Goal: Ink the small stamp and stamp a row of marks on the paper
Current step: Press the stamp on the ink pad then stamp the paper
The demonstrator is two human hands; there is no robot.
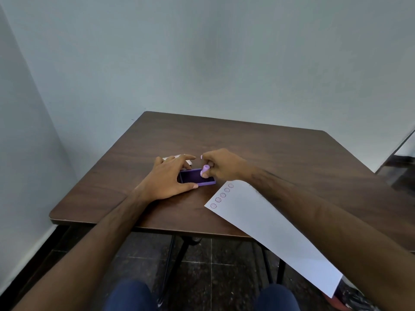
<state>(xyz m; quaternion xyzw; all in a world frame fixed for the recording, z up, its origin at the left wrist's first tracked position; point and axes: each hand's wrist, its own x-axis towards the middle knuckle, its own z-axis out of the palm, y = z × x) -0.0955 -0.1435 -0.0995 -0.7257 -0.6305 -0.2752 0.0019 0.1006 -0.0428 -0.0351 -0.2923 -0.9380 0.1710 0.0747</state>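
Five purple marks [222, 195] line the paper's [265, 223] edge on the desk [258, 149]. Right hand [221, 163] fingers pinch the small stamp [204, 171], tilted onto the ink pad [196, 177]. Left hand [170, 176] spreads, steadying the pad's left end.
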